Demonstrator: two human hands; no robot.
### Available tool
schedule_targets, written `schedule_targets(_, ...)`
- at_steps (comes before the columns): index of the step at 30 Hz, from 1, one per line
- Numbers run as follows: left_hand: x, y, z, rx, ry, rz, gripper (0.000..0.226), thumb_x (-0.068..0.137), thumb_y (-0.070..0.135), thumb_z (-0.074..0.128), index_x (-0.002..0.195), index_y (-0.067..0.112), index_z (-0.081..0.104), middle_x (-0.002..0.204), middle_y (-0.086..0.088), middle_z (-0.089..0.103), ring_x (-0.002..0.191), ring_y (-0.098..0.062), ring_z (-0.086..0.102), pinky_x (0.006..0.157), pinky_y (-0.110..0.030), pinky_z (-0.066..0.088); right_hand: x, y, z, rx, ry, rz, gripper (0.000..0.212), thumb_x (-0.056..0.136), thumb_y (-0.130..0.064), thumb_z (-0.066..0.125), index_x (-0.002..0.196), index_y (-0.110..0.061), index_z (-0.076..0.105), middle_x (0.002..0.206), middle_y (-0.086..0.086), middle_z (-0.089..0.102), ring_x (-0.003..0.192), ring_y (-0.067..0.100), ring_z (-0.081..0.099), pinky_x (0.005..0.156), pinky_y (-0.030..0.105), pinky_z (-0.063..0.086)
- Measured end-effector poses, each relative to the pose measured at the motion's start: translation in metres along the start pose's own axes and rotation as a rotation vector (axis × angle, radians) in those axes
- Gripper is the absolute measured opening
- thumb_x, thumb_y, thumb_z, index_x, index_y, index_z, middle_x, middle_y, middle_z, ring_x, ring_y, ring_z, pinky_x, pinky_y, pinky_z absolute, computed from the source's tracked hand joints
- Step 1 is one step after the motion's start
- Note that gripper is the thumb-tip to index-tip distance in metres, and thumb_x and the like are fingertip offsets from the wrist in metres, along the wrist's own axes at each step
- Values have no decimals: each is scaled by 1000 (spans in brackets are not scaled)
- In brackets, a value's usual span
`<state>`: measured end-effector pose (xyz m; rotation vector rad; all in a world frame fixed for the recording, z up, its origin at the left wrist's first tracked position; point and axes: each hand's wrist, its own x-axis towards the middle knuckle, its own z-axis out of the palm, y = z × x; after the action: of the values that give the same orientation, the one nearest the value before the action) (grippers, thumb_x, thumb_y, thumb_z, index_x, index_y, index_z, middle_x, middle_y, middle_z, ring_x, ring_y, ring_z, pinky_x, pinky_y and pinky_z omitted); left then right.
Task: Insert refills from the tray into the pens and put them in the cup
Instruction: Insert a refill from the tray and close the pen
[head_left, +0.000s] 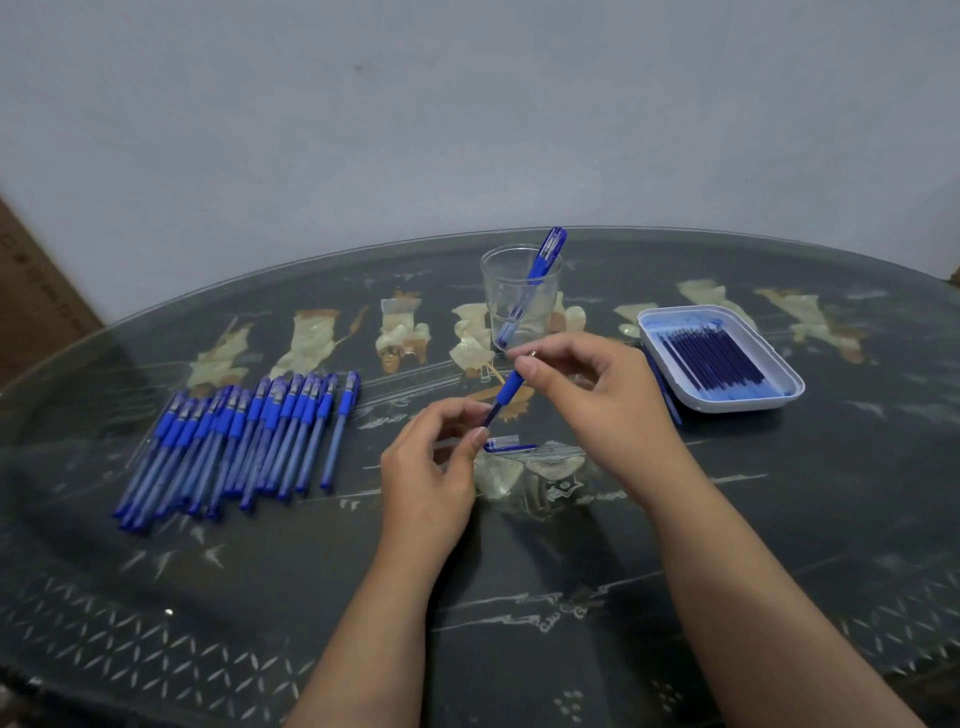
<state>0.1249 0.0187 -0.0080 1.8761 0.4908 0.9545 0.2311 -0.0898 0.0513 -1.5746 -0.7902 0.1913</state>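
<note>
— What are the hands on?
— From my feed, one slim blue plastic pen (506, 389), slanted above the dark patterned glass counter (519, 597). The left hand (431, 462) has its grip pinched on the lower barrel. The right hand (597, 395) has its grip pinched at the upper tip end.
— And around them?
— Just behind, I see a clear plastic cup (519, 301) holding one capped blue pen (540, 265). The white rectangular tray (722, 405) of dark blue refills (711, 358) sits right, a row of blue pens (234, 441) lies left, and a loose blue cap (509, 446) lies between the hands.

Dim even light, soft focus, edges bowed
</note>
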Motion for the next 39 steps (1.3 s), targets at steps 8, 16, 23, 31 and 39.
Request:
schedule_targets(8,-1,3,-1,19,2,-8,33,88,-3,65,93,30,67,95,11,70,90,1,65,76,-6,45,3,1,5,-34,46,-6,9,85,-13,73,83,-4,70,82,-14,71,74,-6,63,70,8,46)
schedule_targets(16,3,4,-7,-32,65,-104,32,91,2,64,93,34,63,92,14,68,89,2,64,80,-12,49,6,11,7,-77,-1,48,13,90,-31,67,102,-25,69,93,-4,70,88,11,65,77,20,51)
schedule_targets(23,3,1,-20,-25,34,-159,33,90,3,64,93,35,58,94,12,67,87,4,63,83,-16,50,1,37,19,-731,-336,-3,34,87,-15,71,119,-24,67,113,-7,63,100,8,52,95,26,43)
schedule_targets(31,0,-2,-31,7,-8,-148,40,91,5,65,100,43,57,96,11,66,88,2,63,84,-19,51,5,46,29,-712,-261,-35,26,91,-9,63,115,-17,70,96,-8,52,84,7,48,87,23,44)
schedule_targets(39,-4,-6,-30,-37,-3,-111,42,89,0,66,97,41,61,91,15,67,86,3,63,80,-14,49,8,-2,28,168,84,122,25,94,-1,58,110,-21,62,96,15,69,80,16,74,78,33,60)
